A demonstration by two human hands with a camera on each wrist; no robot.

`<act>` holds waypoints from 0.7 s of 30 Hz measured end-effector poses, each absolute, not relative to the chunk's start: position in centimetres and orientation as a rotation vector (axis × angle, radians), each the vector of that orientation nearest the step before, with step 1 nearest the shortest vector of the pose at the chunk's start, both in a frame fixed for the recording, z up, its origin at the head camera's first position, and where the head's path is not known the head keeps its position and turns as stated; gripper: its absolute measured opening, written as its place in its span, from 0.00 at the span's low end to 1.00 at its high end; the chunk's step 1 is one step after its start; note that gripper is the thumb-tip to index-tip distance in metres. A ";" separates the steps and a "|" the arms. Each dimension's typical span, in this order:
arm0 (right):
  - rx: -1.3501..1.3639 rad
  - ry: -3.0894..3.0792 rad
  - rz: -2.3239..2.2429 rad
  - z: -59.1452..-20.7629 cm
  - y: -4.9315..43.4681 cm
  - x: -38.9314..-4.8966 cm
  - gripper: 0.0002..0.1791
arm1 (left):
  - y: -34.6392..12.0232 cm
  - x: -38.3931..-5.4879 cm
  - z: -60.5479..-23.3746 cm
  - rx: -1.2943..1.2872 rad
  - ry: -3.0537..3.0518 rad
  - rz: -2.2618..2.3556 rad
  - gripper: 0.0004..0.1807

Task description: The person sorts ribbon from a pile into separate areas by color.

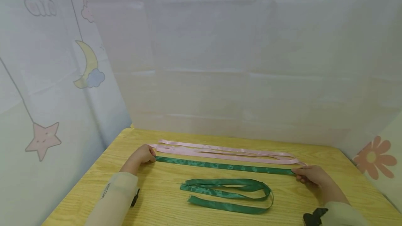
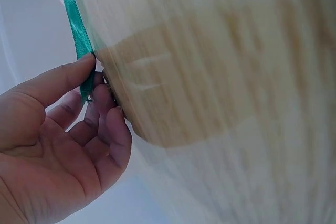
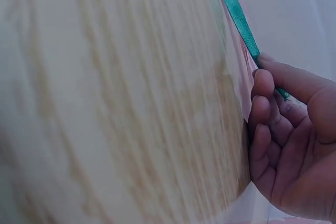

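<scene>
A green ribbon (image 1: 226, 166) stretches straight between both hands in the head view. My left hand (image 1: 143, 154) pinches its left end between thumb and fingers; a short frayed tip of the ribbon (image 2: 79, 30) pokes out below the thumb in the left wrist view. At the other end, my right hand (image 1: 311, 176) pinches the ribbon (image 3: 239, 17) the same way, with a frayed bit showing behind the fingers. Just beyond it lie pink ribbons (image 1: 220, 152), laid in long folds across the table. Nearer me, a second green ribbon (image 1: 226, 205) rests in a loose folded loop.
The wooden table (image 1: 84, 191) has light grain and rounded far corners. A pale sheet (image 1: 235, 62) hangs right behind its back edge. At the left, a wall covering carries a printed star (image 1: 43, 140) and moon; a printed flower (image 1: 373, 158) shows at the right.
</scene>
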State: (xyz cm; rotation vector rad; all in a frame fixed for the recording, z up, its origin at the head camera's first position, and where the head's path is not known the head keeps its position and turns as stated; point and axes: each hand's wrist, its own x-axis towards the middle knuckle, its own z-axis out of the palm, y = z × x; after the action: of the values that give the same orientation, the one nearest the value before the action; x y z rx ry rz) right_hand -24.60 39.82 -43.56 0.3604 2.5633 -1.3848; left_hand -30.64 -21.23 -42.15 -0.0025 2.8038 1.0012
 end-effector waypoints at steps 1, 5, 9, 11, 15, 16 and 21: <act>0.355 2.567 -1.387 -43.6 39.8 -24.6 0.13 | -21.2 -30.7 -42.1 -0.008 2.802 1.000 0.08; 0.374 2.572 -1.393 -43.5 39.7 -24.6 0.13 | -21.2 -30.8 -42.2 -0.025 2.800 0.992 0.07; 0.370 2.588 -1.364 -43.5 39.7 -24.6 0.13 | -21.1 -30.8 -42.2 -0.027 2.805 0.986 0.07; 0.366 2.595 -1.353 -43.5 39.7 -24.6 0.13 | -21.1 -30.7 -42.1 -0.024 2.812 0.976 0.07; 0.361 2.598 -1.359 -43.6 39.7 -24.6 0.12 | -21.1 -30.6 -42.1 -0.026 2.823 0.965 0.08; 0.362 2.596 -1.366 -43.6 39.7 -24.6 0.12 | -21.1 -30.6 -42.1 -0.026 2.825 0.965 0.08; 0.353 2.596 -1.388 -43.8 39.8 -24.6 0.10 | -21.2 -30.6 -42.2 -0.026 2.824 0.976 0.09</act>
State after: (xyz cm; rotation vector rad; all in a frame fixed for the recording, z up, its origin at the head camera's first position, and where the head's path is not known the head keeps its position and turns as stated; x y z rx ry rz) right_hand -24.62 39.79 -43.84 0.3535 2.5961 -1.3877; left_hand -30.61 -21.22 -42.25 -0.0257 2.8236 0.9765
